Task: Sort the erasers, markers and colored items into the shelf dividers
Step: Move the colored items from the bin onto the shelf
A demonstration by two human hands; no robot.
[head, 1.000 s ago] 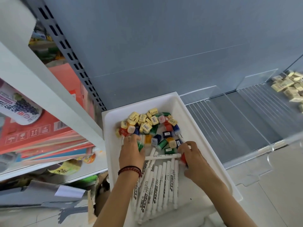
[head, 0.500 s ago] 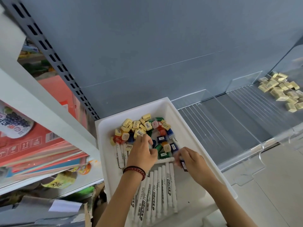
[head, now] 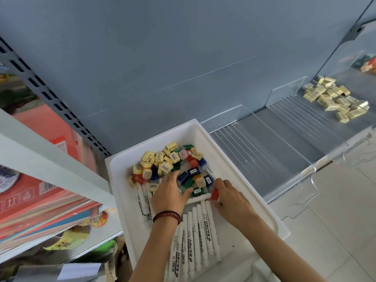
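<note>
Though mostly lengthwise, one marker (head: 200,198) crosswise.

A white bin (head: 223,151) sits on the shelf (head: 270,139). In it, white markers (head: 203,237) lie side by side near a heap of yellow erasers (head: 160,157) and colored blocks (head: 193,171). The left hand (head: 168,192) lies flat on the heap. The right hand (head: 232,198) pinches a red block (head: 215,193). A loose eraser pile (head: 335,100) lies far right, past a clear divider (head: 284,94).

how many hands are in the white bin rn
2. The left hand lies over the coloured pieces; the right hand, beside it, pinches a red piece. No others in view.
</note>
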